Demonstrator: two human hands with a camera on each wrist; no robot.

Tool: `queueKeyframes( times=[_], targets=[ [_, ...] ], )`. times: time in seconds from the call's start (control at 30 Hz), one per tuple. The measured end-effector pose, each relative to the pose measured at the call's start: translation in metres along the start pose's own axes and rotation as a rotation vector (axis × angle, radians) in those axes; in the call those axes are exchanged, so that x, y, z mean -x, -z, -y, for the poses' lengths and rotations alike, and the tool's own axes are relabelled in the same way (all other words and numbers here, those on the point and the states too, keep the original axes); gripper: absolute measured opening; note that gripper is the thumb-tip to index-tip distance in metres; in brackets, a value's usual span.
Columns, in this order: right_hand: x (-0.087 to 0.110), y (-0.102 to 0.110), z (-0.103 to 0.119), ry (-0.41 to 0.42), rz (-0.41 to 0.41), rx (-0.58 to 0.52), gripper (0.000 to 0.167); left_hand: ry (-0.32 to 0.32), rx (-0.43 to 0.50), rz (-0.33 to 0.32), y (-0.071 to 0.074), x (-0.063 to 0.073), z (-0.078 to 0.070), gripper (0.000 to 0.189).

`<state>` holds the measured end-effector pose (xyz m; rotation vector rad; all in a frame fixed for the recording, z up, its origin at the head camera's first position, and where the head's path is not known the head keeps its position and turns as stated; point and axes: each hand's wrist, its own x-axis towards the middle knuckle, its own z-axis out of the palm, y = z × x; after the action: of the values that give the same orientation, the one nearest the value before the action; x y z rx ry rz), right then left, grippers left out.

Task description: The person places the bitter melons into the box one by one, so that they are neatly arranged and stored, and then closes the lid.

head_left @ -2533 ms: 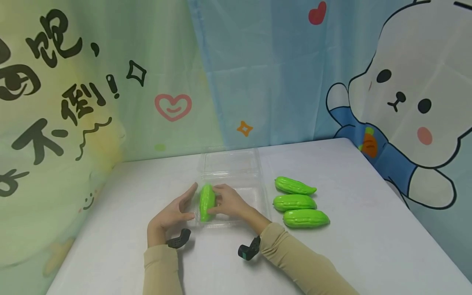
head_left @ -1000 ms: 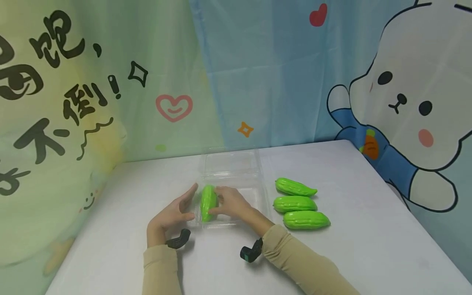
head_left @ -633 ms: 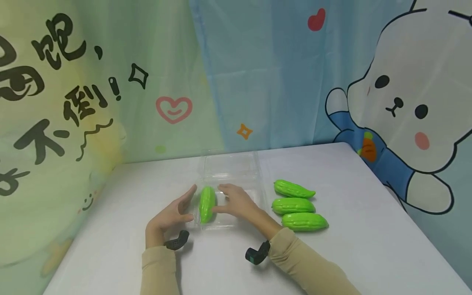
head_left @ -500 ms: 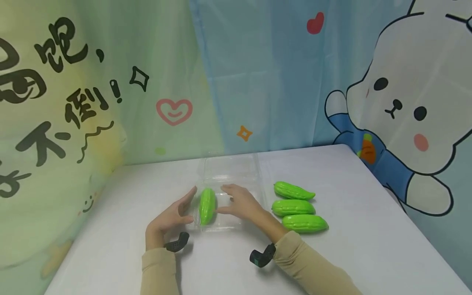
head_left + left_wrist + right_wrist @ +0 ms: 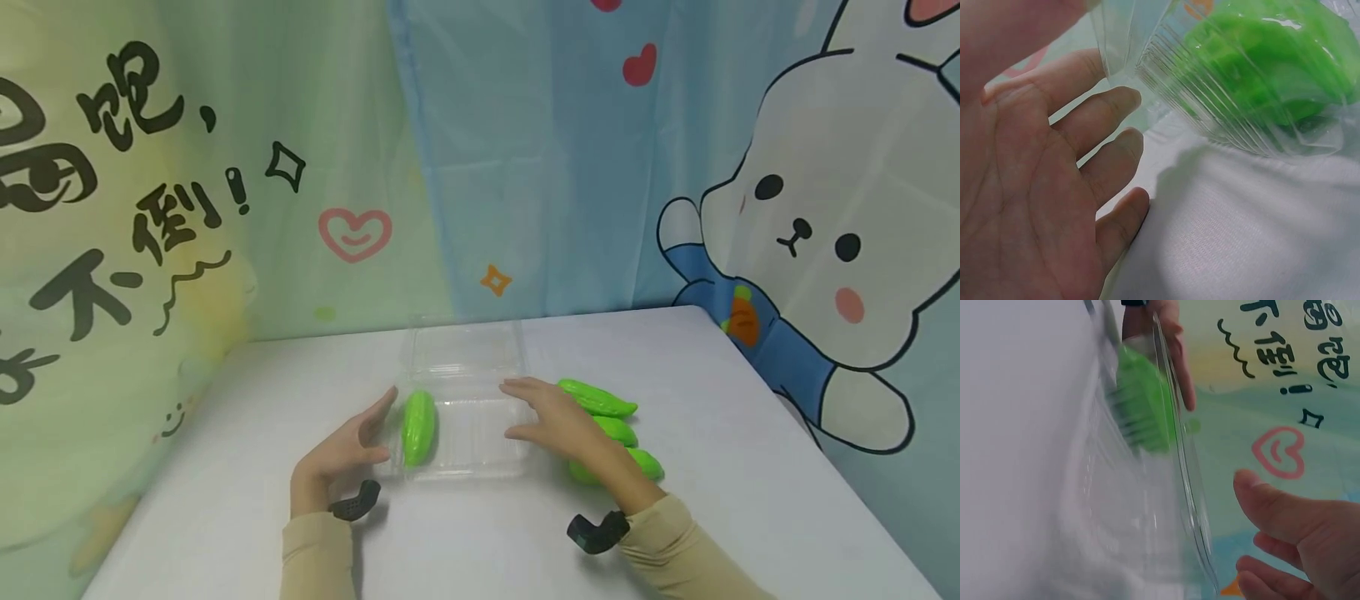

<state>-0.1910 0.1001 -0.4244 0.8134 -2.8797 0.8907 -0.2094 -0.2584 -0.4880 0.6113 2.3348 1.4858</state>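
A clear plastic clamshell box (image 5: 480,450) lies with its lid (image 5: 467,348) folded back, away from me. One bright green bitter melon (image 5: 418,428) lies lengthwise along the box's left side. My left hand (image 5: 348,450) stands beside the left wall with fingers spread and relaxed; in the left wrist view a fingertip reaches the plastic, though contact is unclear. My right hand (image 5: 562,421) hovers past the box's right edge, fingers loosely bent and holding nothing. Beyond it are three more bitter melons, including the far one (image 5: 600,398) and the near one (image 5: 648,462), partly hidden by the hand and wrist.
A white-covered table (image 5: 465,542) bears everything. Behind it hangs a printed curtain (image 5: 495,167) with a cartoon rabbit, hearts and lettering. Black wrist cameras (image 5: 597,533) sit on both wrists, close above the table.
My right hand has released the bitter melon in the box and moved right, toward the three others. The left hand stays almost where it was. The head view has tilted slightly.
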Motion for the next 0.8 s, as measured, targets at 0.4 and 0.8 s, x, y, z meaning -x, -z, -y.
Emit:
queueKeyframes(
  times=[0.4,0.8],
  targets=[
    [0.021,0.037,-0.055,0.047,0.111,-0.032,0.067,0.014,-0.004,-0.006,-0.001,-0.001,0.000,0.102],
    [0.041,0.069,-0.112,0.017,0.140,-0.059,0.068,0.030,-0.068,-0.027,0.000,-0.001,-0.002,0.103]
  ],
)
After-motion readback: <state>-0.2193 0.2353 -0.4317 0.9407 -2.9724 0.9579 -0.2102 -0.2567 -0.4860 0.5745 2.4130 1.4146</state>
